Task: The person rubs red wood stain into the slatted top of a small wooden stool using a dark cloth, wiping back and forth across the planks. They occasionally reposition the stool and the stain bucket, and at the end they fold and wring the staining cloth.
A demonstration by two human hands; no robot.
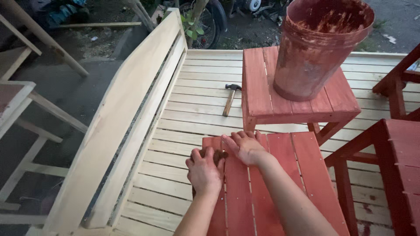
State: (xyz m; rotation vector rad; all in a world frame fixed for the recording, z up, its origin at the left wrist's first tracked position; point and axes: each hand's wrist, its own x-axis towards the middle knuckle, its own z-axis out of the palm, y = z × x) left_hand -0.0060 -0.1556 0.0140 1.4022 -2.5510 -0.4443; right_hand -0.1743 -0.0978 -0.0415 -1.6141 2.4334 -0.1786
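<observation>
Left hand [204, 169] curled around a small dark rag [220, 154] on red slatted stool [280, 175]; right hand [245, 147] flat, fingers spread, pressing stool top. Hammer [230, 98] lies on bench [197, 113] behind.

Both hands were on the near red slatted stool [280, 183] — the left hand [203, 171] at its left edge, the right hand [246, 147] flat just beside it. Ahead, a second red stool [262, 94] stood close, with only a narrow gap between the two, and a stained bucket [317, 46] filled most of its top. To the right, red chair frames [393, 148] crowded in. To the left lay open pale bench slats [183, 131], broken only by a hammer [230, 98], up to the raised backrest [127, 109] — the widest free passage.
</observation>
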